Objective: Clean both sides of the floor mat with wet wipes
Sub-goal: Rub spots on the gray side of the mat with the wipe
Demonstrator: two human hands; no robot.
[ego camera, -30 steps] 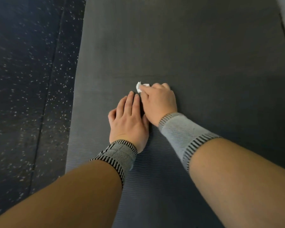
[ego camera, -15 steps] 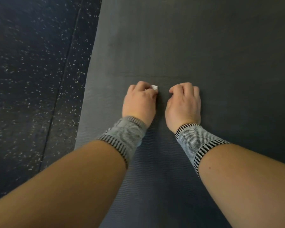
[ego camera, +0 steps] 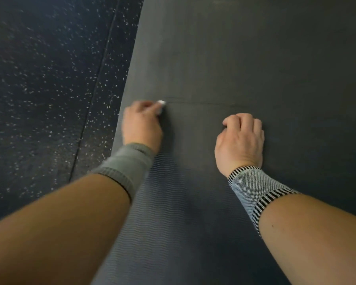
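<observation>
Your left hand (ego camera: 141, 125) sits close to the floor mat's (ego camera: 234, 58) left edge, fingers curled tight around a small white wet wipe (ego camera: 161, 103) that peeks out past your knuckles and presses against the mat. Your right hand (ego camera: 240, 138) rests nearer the mat's middle, fingers curled under with nothing visible in them, knuckles on the surface. The mat is dark grey with a fine wavy ribbed texture and a faint crease across it. A knitted grey wristband (ego camera: 125, 165) wraps your left wrist, a striped-edged one (ego camera: 253, 190) your right. Left of the mat lies dark speckled flooring (ego camera: 39, 79).
</observation>
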